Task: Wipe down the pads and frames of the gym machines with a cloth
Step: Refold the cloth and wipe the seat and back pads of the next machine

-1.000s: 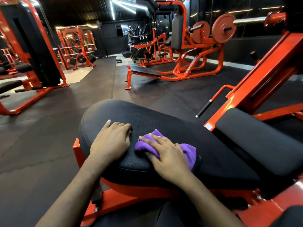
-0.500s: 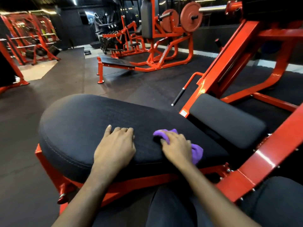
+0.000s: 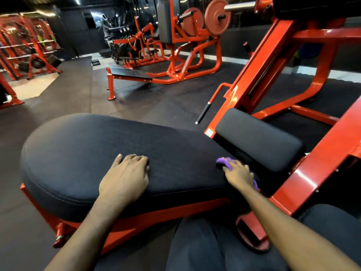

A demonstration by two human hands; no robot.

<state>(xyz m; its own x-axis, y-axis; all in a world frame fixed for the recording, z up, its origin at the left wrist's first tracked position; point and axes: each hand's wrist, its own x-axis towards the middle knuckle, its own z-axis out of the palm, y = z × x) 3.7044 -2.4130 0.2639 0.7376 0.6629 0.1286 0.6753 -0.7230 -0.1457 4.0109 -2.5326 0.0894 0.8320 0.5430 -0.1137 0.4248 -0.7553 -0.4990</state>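
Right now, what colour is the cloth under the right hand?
Purple; the small crumpled cloth under the right hand shows best in the head view.

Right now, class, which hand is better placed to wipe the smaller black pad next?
Likely right: the right hand holds the purple cloth at the large pad's right end, beside the smaller pad; the left hand rests bare mid-pad, farther off.
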